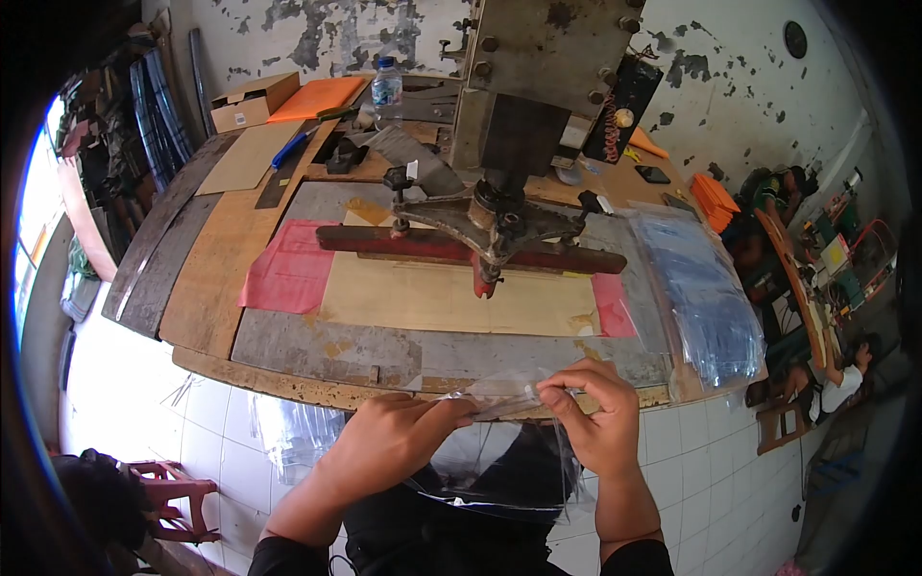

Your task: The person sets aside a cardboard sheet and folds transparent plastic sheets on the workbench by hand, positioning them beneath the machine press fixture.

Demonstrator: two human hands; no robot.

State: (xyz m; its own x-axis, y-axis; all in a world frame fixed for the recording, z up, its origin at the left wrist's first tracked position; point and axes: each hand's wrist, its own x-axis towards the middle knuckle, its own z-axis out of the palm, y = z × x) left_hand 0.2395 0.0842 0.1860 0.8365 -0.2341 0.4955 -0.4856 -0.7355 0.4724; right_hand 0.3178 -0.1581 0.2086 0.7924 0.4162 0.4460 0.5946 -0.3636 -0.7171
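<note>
A clear plastic sheet [499, 461] hangs between my hands at the table's front edge, over my lap. My left hand [399, 432] is closed on its upper left part, fingers curled over the plastic. The upper right part is pinched between the thumb and fingers of my right hand [595, 413]. Beyond my hands stands a metal press [495, 211] with a red bar [557, 261]. Under the bar lies a cream sheet [432, 298] over pink material [288, 269].
Stacked clear plastic sheets [696, 288] lie at the table's right, near a phone [652, 175]. A bottle [387, 91], a blue cutter [291, 148] and a cardboard box [254, 102] are at the back left. People sit at the far right; a red stool [178, 494] stands lower left.
</note>
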